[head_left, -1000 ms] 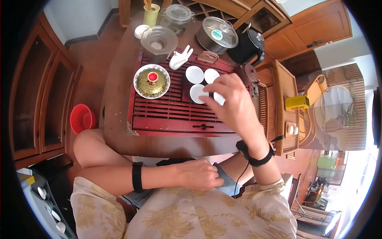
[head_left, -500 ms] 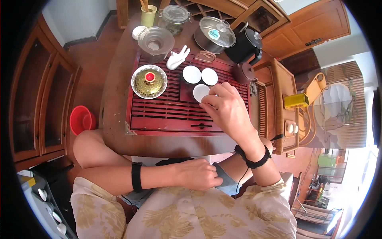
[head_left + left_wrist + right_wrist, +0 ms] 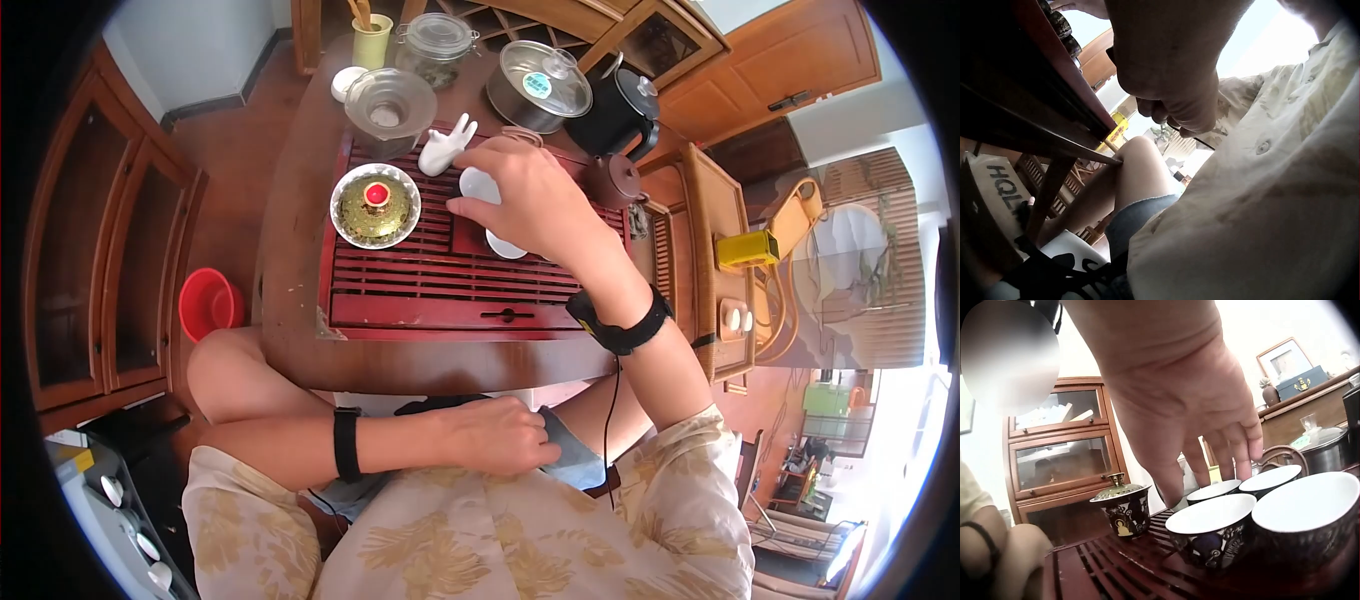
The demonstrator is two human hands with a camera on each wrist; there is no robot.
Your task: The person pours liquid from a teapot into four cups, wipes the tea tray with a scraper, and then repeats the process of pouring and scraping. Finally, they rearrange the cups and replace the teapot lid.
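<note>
My right hand [image 3: 530, 195] is above the several small cups at the tray's middle, thumb and fingers apart. Between thumb and fingertips shows a white-lined cup [image 3: 478, 184]; whether they touch it I cannot tell. Another cup [image 3: 505, 246] is partly under the hand. In the right wrist view, the hand [image 3: 1191, 419] reaches down behind two near dark-patterned cups, one [image 3: 1211, 524] beside the other [image 3: 1307, 509]. A lidded bowl [image 3: 375, 206] stands to the left. My left hand [image 3: 503, 436] rests on my lap, fingers loosely curled, holding nothing.
The red slatted tray [image 3: 430, 313] lies on a brown table [image 3: 290, 250]. Behind are a white hand figurine [image 3: 445, 148], a glass bowl [image 3: 390, 108], a lidded pot [image 3: 540, 88], a black kettle [image 3: 615, 110] and a brown teapot [image 3: 614, 181].
My right hand has moved left and farther back, from the right-hand front cup to the left-hand back cup, its thumb and fingers spreading apart. My left hand has stayed on my lap.
</note>
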